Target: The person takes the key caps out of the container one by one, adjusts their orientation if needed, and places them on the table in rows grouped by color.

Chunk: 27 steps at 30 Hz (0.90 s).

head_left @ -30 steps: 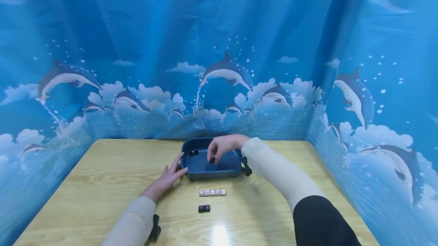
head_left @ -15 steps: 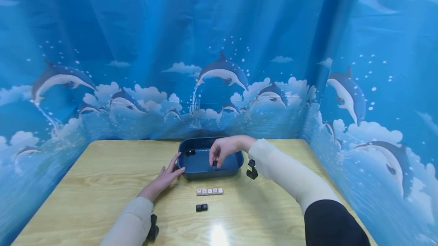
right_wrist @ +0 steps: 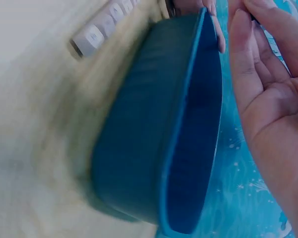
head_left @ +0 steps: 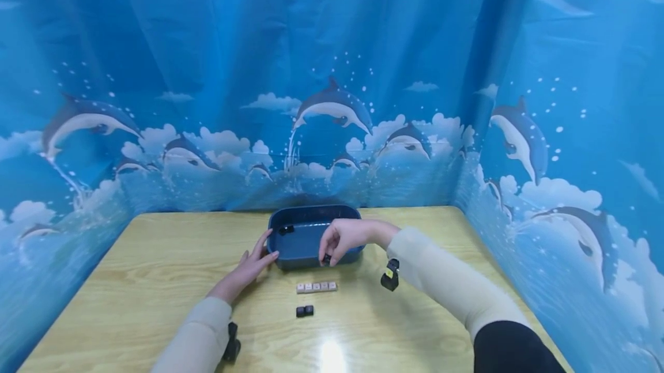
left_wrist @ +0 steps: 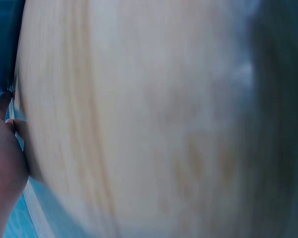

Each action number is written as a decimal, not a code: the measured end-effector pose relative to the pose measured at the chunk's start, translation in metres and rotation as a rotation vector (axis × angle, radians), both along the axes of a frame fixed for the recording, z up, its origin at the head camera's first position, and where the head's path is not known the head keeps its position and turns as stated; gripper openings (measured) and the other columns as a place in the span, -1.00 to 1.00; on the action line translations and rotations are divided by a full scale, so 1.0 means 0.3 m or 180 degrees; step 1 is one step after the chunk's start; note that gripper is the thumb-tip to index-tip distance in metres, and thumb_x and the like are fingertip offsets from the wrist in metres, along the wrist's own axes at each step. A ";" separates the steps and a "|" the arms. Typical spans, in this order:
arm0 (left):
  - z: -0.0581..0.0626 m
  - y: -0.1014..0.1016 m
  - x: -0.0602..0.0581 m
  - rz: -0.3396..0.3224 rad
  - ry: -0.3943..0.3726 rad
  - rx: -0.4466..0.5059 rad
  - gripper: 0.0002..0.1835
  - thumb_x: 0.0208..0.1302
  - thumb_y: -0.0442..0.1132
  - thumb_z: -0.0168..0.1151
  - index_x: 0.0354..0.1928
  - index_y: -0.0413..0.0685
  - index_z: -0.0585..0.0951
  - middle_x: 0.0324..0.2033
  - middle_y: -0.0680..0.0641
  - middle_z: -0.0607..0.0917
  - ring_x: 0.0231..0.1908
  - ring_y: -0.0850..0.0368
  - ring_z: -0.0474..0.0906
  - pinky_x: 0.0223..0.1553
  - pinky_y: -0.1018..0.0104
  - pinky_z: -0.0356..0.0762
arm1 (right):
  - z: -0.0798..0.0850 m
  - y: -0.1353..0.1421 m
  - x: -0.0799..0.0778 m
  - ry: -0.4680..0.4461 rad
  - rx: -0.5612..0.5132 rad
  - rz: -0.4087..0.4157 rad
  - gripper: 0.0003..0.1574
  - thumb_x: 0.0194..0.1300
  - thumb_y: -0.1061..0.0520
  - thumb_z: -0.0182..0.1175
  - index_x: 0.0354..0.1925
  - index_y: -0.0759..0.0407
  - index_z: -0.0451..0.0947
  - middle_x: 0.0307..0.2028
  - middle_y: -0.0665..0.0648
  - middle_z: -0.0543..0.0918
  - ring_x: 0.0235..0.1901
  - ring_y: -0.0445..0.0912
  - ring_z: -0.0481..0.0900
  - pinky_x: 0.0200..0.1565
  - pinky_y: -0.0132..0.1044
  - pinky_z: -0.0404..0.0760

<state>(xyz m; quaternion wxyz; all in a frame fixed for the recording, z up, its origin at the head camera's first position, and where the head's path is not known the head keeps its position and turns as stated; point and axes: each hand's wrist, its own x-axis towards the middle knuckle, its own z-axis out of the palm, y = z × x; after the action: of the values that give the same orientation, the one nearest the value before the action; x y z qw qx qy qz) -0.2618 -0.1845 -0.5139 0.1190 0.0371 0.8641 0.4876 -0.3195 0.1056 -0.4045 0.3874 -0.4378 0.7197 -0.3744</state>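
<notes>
In the head view my right hand (head_left: pixel 343 238) pinches a small black keycap (head_left: pixel 326 259) between thumb and fingertips, over the near rim of a dark blue bin (head_left: pixel 293 262). The right wrist view shows these fingertips above the bin (right_wrist: pixel 134 124), with most of the keycap hidden by them. My left hand (head_left: pixel 248 267) touches the bin's left side with spread, fairly straight fingers. Inside the bin, at its left, lie black keycaps (head_left: pixel 286 229). In front of it, several white keycaps (head_left: pixel 316 287) form a row. Nearer to me, two black keycaps (head_left: pixel 305 311) sit side by side.
All this stands on a light wood table (head_left: pixel 155 281). A blue dolphin-print curtain (head_left: pixel 233 102) rises behind the table and along its sides. Bare wood shows left and right of the keycaps. The left wrist view holds mostly blurred table (left_wrist: pixel 139 124).
My right hand has moved from inside the bin toward me, to its near rim, with the black keycap pinched. My left hand has stayed at the bin's left side. The view has shifted slightly.
</notes>
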 end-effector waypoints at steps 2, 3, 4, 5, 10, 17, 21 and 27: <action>0.001 -0.001 -0.002 0.0000 -0.0015 0.0004 -0.20 0.47 0.13 -0.06 0.55 0.25 -0.23 0.43 -0.41 0.04 0.39 -0.47 -0.54 0.29 -0.33 -0.65 | -0.012 0.010 0.020 0.0015 -0.0098 -0.0064 -0.77 0.17 0.37 0.35 -0.15 0.29 0.70 -0.21 0.14 0.74 -0.40 -0.15 0.61 -0.23 -0.07 0.67; 0.002 -0.001 -0.002 -0.0011 -0.0013 0.0012 -0.20 0.48 0.13 -0.06 0.55 0.24 -0.23 0.43 -0.41 0.04 0.39 -0.46 -0.53 0.29 -0.32 -0.65 | -0.019 0.015 0.030 0.0016 -0.0147 -0.0106 -0.77 0.16 0.37 0.35 -0.15 0.30 0.69 -0.19 0.13 0.73 -0.38 -0.14 0.62 -0.23 -0.11 0.67; 0.003 0.000 -0.003 -0.0024 -0.0004 0.0010 -0.20 0.48 0.13 -0.06 0.55 0.23 -0.23 0.43 -0.42 0.04 0.40 -0.45 -0.50 0.29 -0.31 -0.66 | -0.026 0.019 0.040 0.0039 -0.0194 -0.0147 -0.77 0.16 0.36 0.35 -0.15 0.29 0.69 -0.17 0.12 0.72 -0.37 -0.15 0.62 -0.25 -0.18 0.67; 0.003 0.000 -0.003 -0.0023 -0.0006 0.0011 -0.20 0.48 0.12 -0.06 0.55 0.23 -0.23 0.43 -0.41 0.04 0.41 -0.44 -0.48 0.30 -0.29 -0.66 | -0.033 0.023 0.052 0.0048 -0.0248 -0.0183 -0.76 0.16 0.36 0.36 -0.15 0.32 0.69 -0.14 0.13 0.70 -0.36 -0.15 0.61 -0.25 -0.21 0.66; 0.001 -0.001 0.000 -0.0057 0.0059 -0.0009 -0.20 0.49 0.08 -0.05 0.55 0.18 -0.22 0.42 -0.43 0.07 0.43 -0.41 -0.30 0.31 -0.25 -0.67 | -0.080 0.031 0.114 0.0078 -0.0459 -0.0449 -0.74 0.12 0.39 0.37 -0.15 0.39 0.68 -0.08 0.17 0.64 -0.33 -0.16 0.59 -0.27 -0.34 0.62; -0.003 -0.004 0.008 -0.0059 0.0060 0.0033 -0.20 0.48 0.08 -0.04 0.55 0.15 -0.22 0.41 -0.46 0.07 0.41 -0.45 -0.35 0.30 -0.28 -0.68 | -0.148 0.022 0.182 0.0017 -0.0549 -0.1052 -0.70 0.03 0.42 0.41 -0.18 0.34 0.70 -0.15 0.08 0.67 -0.35 -0.15 0.62 -0.30 -0.38 0.62; 0.000 -0.006 0.008 -0.0071 0.0096 -0.0020 -0.20 0.49 0.06 -0.05 0.55 0.11 -0.22 0.39 -0.47 0.09 0.42 -0.43 -0.24 0.31 -0.26 -0.67 | -0.187 0.010 0.221 -0.0009 -0.0581 -0.1430 -0.70 0.00 0.42 0.43 -0.21 0.31 0.72 -0.21 0.02 0.69 -0.35 -0.16 0.65 -0.30 -0.38 0.65; 0.008 0.000 0.000 -0.0076 0.0058 -0.0038 -0.20 0.49 0.08 -0.07 0.55 0.15 -0.23 0.41 -0.46 0.07 0.42 -0.44 -0.32 0.31 -0.26 -0.68 | -0.234 -0.005 0.275 -0.0032 -0.0695 -0.1847 -0.71 -0.02 0.46 0.42 -0.23 0.40 0.70 -0.31 0.08 0.72 -0.37 -0.15 0.71 -0.25 -0.31 0.69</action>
<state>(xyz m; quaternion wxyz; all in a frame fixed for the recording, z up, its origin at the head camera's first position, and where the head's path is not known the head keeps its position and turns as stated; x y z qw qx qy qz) -0.2618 -0.1845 -0.5113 0.1170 0.0512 0.8675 0.4807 -0.2368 0.1043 -0.4747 0.2187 -0.2512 0.7683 -0.5467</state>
